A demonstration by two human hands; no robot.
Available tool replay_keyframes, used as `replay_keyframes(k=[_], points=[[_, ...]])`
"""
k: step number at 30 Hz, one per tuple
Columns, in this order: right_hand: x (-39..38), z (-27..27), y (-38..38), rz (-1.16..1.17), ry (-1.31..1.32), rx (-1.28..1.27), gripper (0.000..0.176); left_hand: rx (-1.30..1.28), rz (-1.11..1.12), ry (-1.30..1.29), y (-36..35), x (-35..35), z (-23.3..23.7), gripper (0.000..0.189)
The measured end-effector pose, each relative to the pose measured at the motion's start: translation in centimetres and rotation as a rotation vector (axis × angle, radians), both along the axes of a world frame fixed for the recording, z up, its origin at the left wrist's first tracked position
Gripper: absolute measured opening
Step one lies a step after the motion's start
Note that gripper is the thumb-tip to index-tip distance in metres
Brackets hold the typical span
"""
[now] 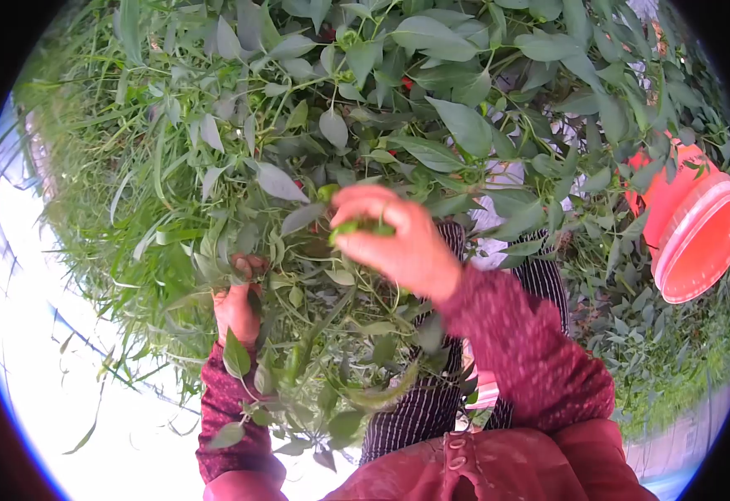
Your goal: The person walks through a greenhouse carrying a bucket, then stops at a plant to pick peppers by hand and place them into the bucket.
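Note:
Among pepper plants (pixel 465 125), my right hand (pixel 394 238) is closed around a green pepper (pixel 365 227), its fingers curled and pointing left. Another small green pepper (pixel 327 192) shows just beyond those fingertips. Lower and to the left, my left hand (pixel 238 305) is closed on leafy stems, with leaves covering part of its fingers. Stems and leaves hang between my two forearms, and a long pale green pepper (pixel 386 391) is among them.
A red bucket (pixel 703 238) lies tilted at the right, partly behind leaves. Tall grass (pixel 131 167) grows at the left. Striped trousers (pixel 419 413) show below the branches. Small red spots, perhaps peppers, show deeper in the foliage.

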State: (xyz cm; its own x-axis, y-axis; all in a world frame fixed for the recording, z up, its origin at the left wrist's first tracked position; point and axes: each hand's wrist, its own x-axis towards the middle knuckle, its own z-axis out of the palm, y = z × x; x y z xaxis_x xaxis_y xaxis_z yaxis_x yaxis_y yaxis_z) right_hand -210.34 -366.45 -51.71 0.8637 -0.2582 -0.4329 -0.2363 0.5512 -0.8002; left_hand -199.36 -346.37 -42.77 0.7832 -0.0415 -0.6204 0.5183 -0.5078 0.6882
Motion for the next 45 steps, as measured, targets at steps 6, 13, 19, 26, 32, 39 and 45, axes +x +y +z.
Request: replay_keyframes(k=[6,13,19,26,32,39,45], points=[[3.8,-8.1,2.2,0.573,0.057,0.070,0.033,-0.099,-0.026,0.073,3.2,1.3,-1.0,0.016],[4.6,-9.9,2.7,0.872,-0.122,0.011,0.036,-0.205,0.069,0.250,6.6,2.1,-1.5,0.016],[3.7,-9.1,3.4,0.701,-0.156,-0.010,0.031,-0.016,0.042,0.145,2.0,0.3,-0.6,0.019],[4.2,-7.7,2.3,0.958,-0.093,-0.076,0.049,-0.014,-0.120,0.085,2.6,0.1,-1.1,0.021],[0.7,-4.1,1.0,0.617,-0.008,0.237,0.034,-0.301,0.139,0.431,2.0,-1.3,-3.6,0.044],[-2.7,-0.1,3.2,0.587,-0.116,0.007,0.027,0.471,-1.401,-0.125,-3.0,-0.3,-2.8,0.029],[-5.1,3.3,1.0,0.579,-0.244,0.206,0.021,0.505,-1.425,-0.366,-1.2,-0.5,-3.4,0.031]])
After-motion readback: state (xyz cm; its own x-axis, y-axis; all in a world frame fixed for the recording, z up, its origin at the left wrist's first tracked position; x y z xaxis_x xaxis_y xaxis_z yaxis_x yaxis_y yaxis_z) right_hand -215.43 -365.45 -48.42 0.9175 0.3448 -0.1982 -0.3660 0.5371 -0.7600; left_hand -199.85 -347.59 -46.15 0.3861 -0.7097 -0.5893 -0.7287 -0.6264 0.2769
